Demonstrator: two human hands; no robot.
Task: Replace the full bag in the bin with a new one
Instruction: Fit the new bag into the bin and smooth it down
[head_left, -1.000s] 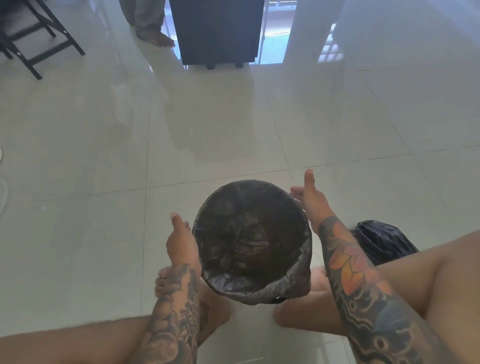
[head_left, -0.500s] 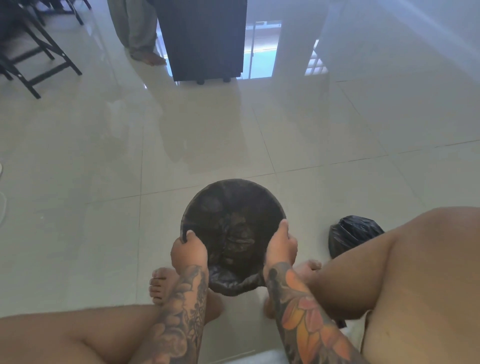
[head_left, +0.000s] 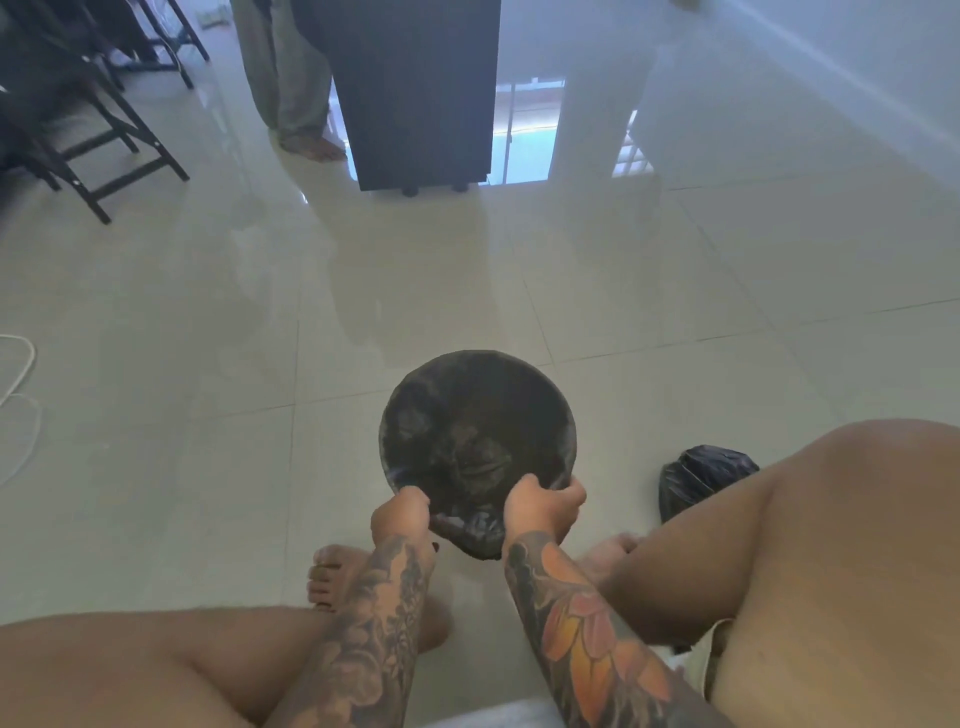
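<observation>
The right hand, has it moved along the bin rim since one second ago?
Yes. The right hand went from the rim's far right side round to the near edge of the bin, close beside the left hand.

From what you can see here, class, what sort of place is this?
Probably a room in a home: glossy tiled floor, black folding chairs, and a small lined bin beside a tied black bag.

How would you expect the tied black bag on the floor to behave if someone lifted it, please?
The bag probably sags and flops: its thin film is crinkled. It looks small and bunched, so likely light. Its glossy film may slip in a loose grip.
</observation>
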